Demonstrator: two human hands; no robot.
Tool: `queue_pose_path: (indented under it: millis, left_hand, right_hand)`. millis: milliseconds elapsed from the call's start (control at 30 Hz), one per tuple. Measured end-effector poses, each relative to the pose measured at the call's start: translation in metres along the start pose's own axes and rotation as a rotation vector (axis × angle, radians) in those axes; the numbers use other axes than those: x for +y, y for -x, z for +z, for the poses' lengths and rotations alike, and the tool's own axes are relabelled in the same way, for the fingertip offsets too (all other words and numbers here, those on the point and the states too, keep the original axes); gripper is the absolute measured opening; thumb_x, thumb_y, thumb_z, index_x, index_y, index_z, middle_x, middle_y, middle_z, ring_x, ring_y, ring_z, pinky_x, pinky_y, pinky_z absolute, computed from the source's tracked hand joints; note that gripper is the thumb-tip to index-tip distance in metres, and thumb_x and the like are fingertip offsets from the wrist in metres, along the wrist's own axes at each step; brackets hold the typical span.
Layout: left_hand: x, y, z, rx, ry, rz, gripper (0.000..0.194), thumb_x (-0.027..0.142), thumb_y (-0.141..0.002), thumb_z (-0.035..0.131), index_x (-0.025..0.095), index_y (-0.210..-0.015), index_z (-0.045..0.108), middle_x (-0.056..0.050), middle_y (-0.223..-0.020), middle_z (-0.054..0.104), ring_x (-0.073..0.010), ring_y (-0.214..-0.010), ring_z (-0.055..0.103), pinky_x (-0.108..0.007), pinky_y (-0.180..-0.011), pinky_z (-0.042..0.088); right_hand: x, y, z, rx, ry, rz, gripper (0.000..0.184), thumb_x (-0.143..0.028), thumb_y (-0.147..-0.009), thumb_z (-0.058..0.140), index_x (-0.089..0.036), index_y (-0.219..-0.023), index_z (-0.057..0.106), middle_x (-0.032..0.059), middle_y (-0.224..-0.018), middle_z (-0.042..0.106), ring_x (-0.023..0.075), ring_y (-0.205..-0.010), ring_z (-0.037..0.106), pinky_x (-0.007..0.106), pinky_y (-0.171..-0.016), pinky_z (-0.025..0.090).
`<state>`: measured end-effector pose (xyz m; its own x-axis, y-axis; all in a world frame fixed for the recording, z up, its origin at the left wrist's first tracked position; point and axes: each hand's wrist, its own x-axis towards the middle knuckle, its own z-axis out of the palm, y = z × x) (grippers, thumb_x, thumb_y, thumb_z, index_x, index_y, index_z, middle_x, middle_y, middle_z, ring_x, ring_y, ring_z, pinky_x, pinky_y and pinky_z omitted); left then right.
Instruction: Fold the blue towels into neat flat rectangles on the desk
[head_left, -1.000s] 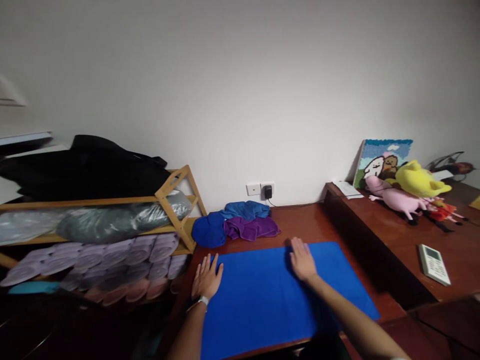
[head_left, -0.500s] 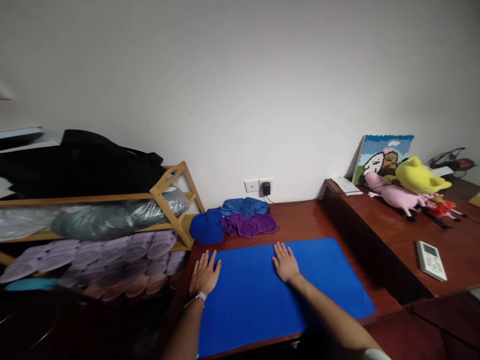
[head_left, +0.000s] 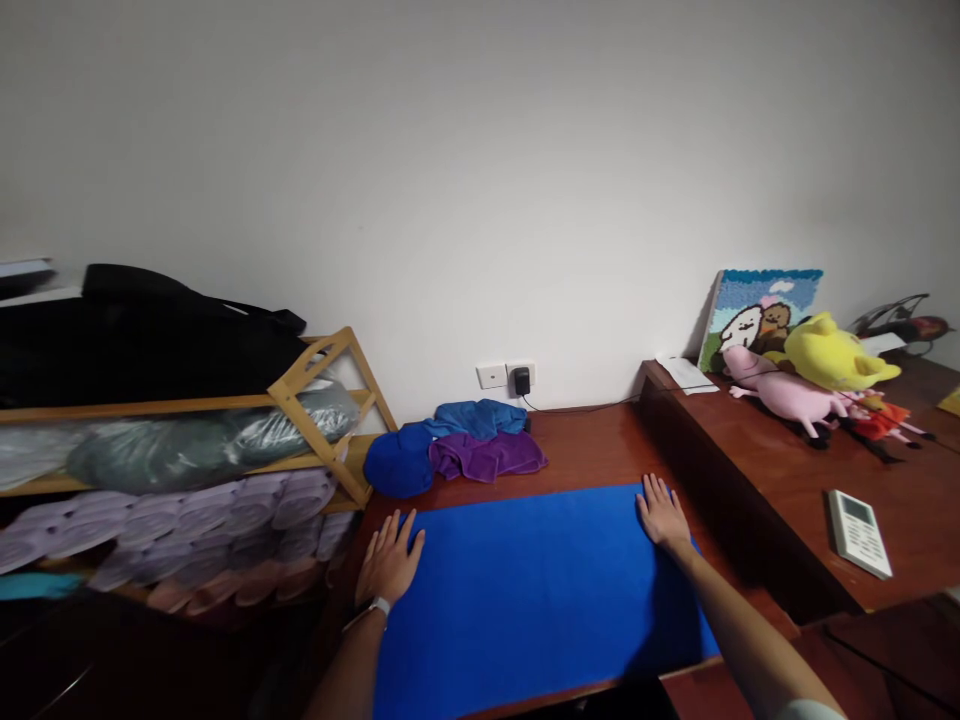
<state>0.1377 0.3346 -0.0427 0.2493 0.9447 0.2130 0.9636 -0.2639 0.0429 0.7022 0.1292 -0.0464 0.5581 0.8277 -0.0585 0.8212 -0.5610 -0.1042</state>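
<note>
A flat blue cloth (head_left: 525,590) lies spread over the reddish-brown table (head_left: 585,440). On its far left corner rests my left hand (head_left: 391,558), palm down with fingers stretched out. My right hand (head_left: 663,512) lies flat on the far right corner, its fingers extended and slightly apart. Neither hand holds anything. Behind the cloth sit a bunched dark blue cloth (head_left: 399,462), a crumpled purple cloth (head_left: 491,456) and a lighter blue cloth (head_left: 478,418).
Left of the table stands a wooden rack (head_left: 330,405) with lilac slippers (head_left: 180,515) and a black bag (head_left: 165,345). A higher desk (head_left: 780,470) on the right bears plush toys (head_left: 787,395) and a white remote (head_left: 859,535). A plugged-in charger (head_left: 521,380) trails a cord.
My right hand has slid rightward across the blue cloth, from the middle of its far edge to the far right corner. My left hand stays at the left corner. The view has shifted slightly.
</note>
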Motion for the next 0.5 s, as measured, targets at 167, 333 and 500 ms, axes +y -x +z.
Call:
queue_pose_path:
  millis: [167,333,500]
  left_hand:
    - [0.0014,0.0005,-0.0035,-0.009,0.006,-0.006,0.066,0.052,-0.101,0.036,0.02,-0.158,0.04,-0.013,-0.166,0.034,-0.0275,-0.154,0.03,-0.046,-0.125,0.023]
    - [0.0017,0.0006,-0.004,-0.005,0.018,-0.043,0.067,0.055,-0.099,0.038,0.021,-0.158,0.041,-0.013,-0.168,0.031,-0.032,-0.155,0.026,-0.049,-0.125,0.025]
    - [-0.0005,0.0008,-0.0008,0.012,0.013,-0.049,0.067,0.057,-0.1,0.038,0.023,-0.158,0.04,-0.013,-0.168,0.032,-0.0331,-0.155,0.026,-0.049,-0.124,0.026]
  right_hand:
    - [-0.0003,-0.0001,-0.0005,-0.004,-0.029,-0.013,0.072,-0.049,-0.103,0.011,-0.012,-0.164,0.015,0.0059,-0.171,0.014,0.0203,-0.159,0.007,0.043,-0.129,0.005]
    - [-0.0007,0.0009,-0.002,-0.004,-0.022,-0.011,0.072,-0.049,-0.102,0.011,-0.013,-0.164,0.016,0.0057,-0.171,0.014,0.0217,-0.159,0.008,0.044,-0.128,0.006]
    - [-0.0011,-0.0003,0.0056,0.053,-0.012,0.025,0.075,-0.052,-0.101,0.014,-0.012,-0.164,0.016,0.0072,-0.172,0.012,0.0254,-0.159,0.008,0.045,-0.128,0.005]
